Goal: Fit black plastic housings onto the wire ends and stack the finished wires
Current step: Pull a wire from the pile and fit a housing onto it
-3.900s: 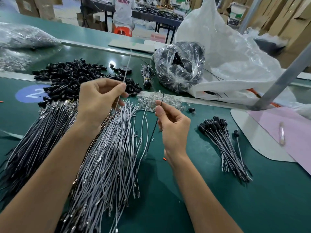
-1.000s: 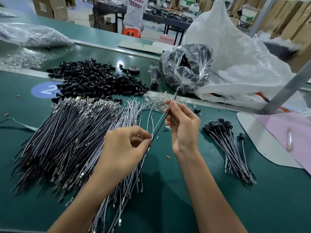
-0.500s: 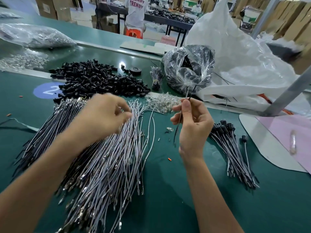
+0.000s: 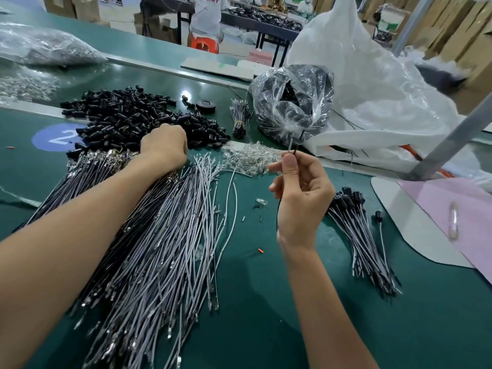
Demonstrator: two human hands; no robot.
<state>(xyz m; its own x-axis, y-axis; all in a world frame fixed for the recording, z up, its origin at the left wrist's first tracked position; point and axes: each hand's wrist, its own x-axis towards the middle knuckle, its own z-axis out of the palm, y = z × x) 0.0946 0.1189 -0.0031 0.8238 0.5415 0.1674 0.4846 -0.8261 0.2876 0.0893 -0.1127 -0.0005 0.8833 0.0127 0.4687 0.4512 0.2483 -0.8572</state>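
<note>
Reaching into the heap of black housings (image 4: pixel 127 121), the left hand (image 4: pixel 163 145) shows only its back, so I cannot tell whether its fingers hold anything. Right of the heap and nearer the person, the right hand (image 4: pixel 300 198) pinches a thin wire (image 4: pixel 290 145) upright between thumb and forefinger, its ends poking above the thumb. Against the heap's near edge the loose wires (image 4: pixel 159 235) fan across the bench (image 4: pixel 266 302), under the left forearm. Right of the heap lie a small tied bundle (image 4: pixel 239 118), a clear bag of black parts (image 4: pixel 292 102) and a white sack (image 4: pixel 372 89), and clear small parts (image 4: pixel 250 158) are scattered between the heap and the right hand. Far right of the heap lie the finished wires (image 4: pixel 359 235), with a slanting metal post (image 4: pixel 452 145) beyond them. Open green bench runs between the two wire piles.
</note>
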